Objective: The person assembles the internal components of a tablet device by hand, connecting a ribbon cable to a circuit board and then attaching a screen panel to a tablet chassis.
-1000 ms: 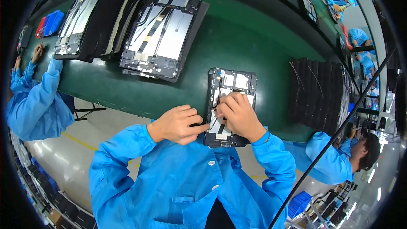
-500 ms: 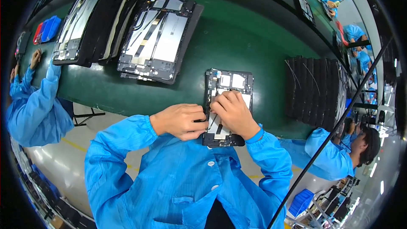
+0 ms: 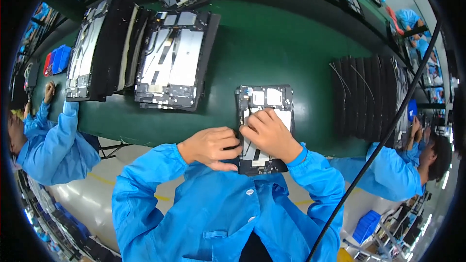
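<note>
Head view: one opened tablet chassis lies flat on the green bench, under both hands. Left hand curled, fingertips gripping its left edge; right hand half-closed, pressing its middle. Likely light, stiff, fragile inside — best held by the frame edges. Beyond the left hand: two stacks of chassis. Right of the right hand: one row of black panels.
</note>
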Demonstrator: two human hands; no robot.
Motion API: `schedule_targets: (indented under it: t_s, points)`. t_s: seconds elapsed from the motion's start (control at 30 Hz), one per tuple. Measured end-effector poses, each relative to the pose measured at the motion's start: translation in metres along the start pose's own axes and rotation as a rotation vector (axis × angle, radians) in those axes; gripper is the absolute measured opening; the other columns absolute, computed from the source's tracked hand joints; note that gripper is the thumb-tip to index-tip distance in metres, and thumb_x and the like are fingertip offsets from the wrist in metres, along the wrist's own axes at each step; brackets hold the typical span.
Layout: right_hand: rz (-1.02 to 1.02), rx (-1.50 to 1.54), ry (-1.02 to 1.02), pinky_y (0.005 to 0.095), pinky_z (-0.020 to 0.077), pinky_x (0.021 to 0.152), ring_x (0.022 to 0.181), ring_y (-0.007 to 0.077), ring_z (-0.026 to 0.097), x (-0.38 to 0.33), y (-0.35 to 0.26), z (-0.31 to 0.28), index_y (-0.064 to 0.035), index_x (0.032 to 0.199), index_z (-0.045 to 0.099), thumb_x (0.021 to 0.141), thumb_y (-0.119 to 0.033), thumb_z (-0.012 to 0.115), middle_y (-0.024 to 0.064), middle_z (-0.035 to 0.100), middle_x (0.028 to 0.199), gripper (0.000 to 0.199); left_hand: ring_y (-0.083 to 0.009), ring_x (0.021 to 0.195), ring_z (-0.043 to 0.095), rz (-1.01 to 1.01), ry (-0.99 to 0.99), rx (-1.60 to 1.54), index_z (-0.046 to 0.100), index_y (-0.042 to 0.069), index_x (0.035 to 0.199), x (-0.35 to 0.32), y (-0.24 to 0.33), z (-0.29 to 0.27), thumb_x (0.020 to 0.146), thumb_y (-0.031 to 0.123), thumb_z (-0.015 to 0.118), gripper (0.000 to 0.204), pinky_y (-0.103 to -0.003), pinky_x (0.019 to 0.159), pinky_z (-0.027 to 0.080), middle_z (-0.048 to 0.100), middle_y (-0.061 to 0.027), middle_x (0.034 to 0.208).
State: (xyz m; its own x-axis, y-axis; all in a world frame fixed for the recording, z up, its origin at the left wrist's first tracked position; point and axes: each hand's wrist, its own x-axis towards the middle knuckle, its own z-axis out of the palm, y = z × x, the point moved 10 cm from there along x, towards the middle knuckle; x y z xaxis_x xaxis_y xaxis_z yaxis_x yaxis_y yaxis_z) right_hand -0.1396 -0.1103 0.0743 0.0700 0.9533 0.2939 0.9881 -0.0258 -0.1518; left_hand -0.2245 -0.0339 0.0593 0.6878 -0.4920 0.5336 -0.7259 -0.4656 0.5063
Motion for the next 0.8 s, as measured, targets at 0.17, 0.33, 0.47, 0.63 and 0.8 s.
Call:
schedule_targets:
  t_s: [0.17,0.33,0.47,0.63,0.8]
  points:
    - [0.006,0.053,0.037,0.0413,0.0507,0.087,0.098,0.0267,0.060,0.000,0.004,-0.003,-0.0124,0.099,0.062,0.089,-0.016,0.071,0.0060,0.057,0.096,0.014,-0.0341,0.093,0.066,0.011,-0.052,-0.011,0.077,0.005,0.110,0.006,-0.009,-0.001,0.093,0.050,0.085,0.049,-0.047,0.081,0.059,0.069,-0.0132,0.106]
    - [0.053,0.172,0.072,0.0415,0.0532,0.081,0.092,0.0260,0.063,-0.007,0.010,0.000,-0.0113,0.101,0.063,0.089,-0.014,0.072,0.0071,0.054,0.094,0.015,-0.0299,0.086,0.064,-0.019,-0.060,0.116,0.079,0.007,0.105,0.007,-0.021,-0.007,0.095,0.053,0.083,0.048,-0.044,0.074,0.054,0.069,-0.0085,0.098]
    - [0.078,0.262,0.086,0.0417,0.0547,0.080,0.091,0.0272,0.066,-0.010,0.016,-0.003,-0.0053,0.115,0.073,0.085,-0.005,0.075,0.0079,0.059,0.096,0.030,-0.0279,0.083,0.064,-0.006,-0.044,0.151,0.081,0.008,0.104,0.008,-0.021,-0.007,0.096,0.054,0.082,0.046,-0.043,0.072,0.054,0.071,-0.0070,0.101]
    - [0.091,0.259,0.110,0.0434,0.0555,0.085,0.093,0.0277,0.065,-0.013,0.017,0.000,-0.0084,0.115,0.070,0.092,-0.012,0.071,0.0081,0.054,0.096,0.024,-0.0254,0.086,0.068,0.058,-0.014,0.273,0.083,0.007,0.108,0.003,-0.013,-0.009,0.103,0.051,0.075,0.044,-0.038,0.071,0.055,0.076,-0.0068,0.104]
    - [0.099,0.271,0.096,0.0441,0.0555,0.085,0.093,0.0278,0.065,-0.013,0.018,0.002,-0.0082,0.117,0.070,0.092,-0.013,0.071,0.0081,0.055,0.096,0.024,-0.0232,0.094,0.070,0.094,-0.031,0.380,0.082,0.005,0.114,0.003,-0.008,-0.009,0.099,0.048,0.081,0.045,-0.035,0.073,0.058,0.078,-0.0057,0.109]
